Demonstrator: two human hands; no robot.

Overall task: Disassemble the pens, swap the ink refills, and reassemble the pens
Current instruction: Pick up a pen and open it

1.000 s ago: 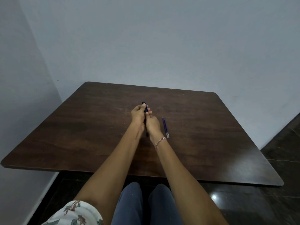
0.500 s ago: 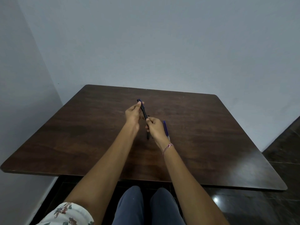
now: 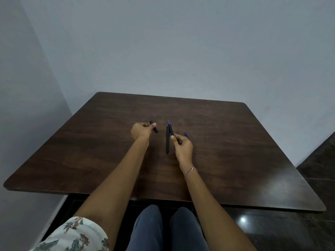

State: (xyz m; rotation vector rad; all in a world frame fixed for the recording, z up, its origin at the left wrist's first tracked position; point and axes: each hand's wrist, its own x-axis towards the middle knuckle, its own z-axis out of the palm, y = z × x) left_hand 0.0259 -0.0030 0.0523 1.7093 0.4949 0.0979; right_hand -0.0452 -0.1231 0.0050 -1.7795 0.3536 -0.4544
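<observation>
My left hand [image 3: 142, 130] is closed around a short black pen cap [image 3: 154, 127], whose ends stick out past my fingers. My right hand [image 3: 182, 144] pinches an uncapped pen [image 3: 170, 129] with a dark barrel and a blue tip pointing away from me. Just left of that pen, a long black pen [image 3: 167, 140] lies on the brown table [image 3: 235, 151], beside my right thumb. A blue pen [image 3: 185, 134] lies behind my right hand, mostly hidden by it.
The table stands in a corner, with a wall along its far edge and another wall at the left. My knees show under its near edge. A dark glossy floor lies to the right.
My hands have pulled apart: the cap came off with the left hand moving left, and the right hand holds the pen body. The view tilted up.
</observation>
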